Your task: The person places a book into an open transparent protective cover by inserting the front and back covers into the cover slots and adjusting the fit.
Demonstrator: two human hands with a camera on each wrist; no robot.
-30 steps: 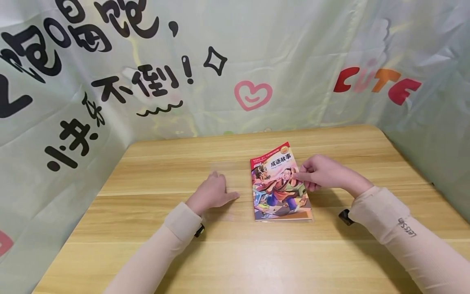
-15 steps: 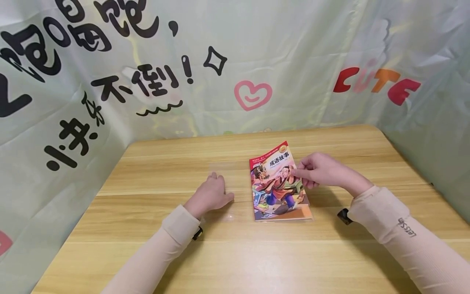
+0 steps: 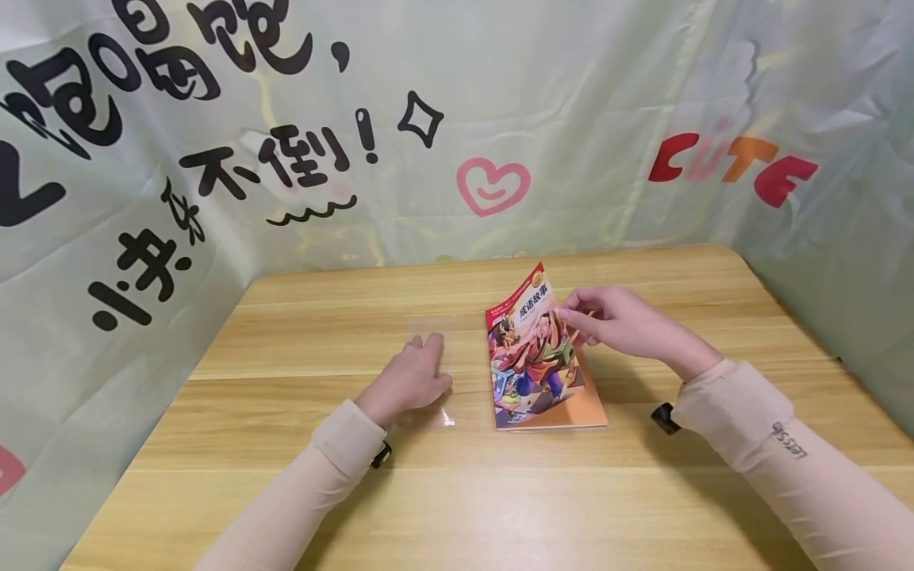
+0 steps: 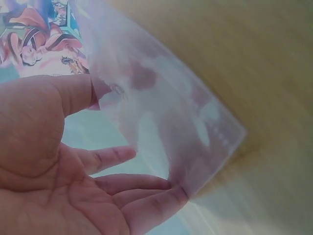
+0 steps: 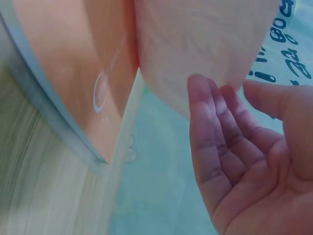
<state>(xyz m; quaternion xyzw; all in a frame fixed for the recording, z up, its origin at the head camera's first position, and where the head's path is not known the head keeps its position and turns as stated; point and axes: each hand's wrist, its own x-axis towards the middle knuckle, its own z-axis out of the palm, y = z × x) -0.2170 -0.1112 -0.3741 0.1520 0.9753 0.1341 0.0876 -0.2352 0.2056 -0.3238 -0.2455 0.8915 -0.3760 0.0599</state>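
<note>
A thin picture book [image 3: 517, 361] with a red-topped, illustrated front cover lies on the table in the head view. Its cover is lifted on the right side and bends leftward, showing an orange page below. My right hand [image 3: 614, 321] pinches the cover's right edge between thumb and fingers; in the right wrist view the pale inner side of the cover [image 5: 205, 39] rises by the fingertips. Left of the book, my left hand [image 3: 407, 381] rests with extended fingers on a clear plastic sheet [image 4: 171, 112]. In the left wrist view, thumb and fingers touch that sheet, spread apart.
The wooden table [image 3: 300, 444] reaches back to a pale cloth backdrop [image 3: 585, 119] with printed lettering and a pink heart. Cloth also hangs along the left and right sides. Dark wrist devices sit under both sleeves.
My right hand has moved left and slightly up with the cover, which is raised further and shows more of the orange page. The left hand has shifted slightly left on the plastic.
</note>
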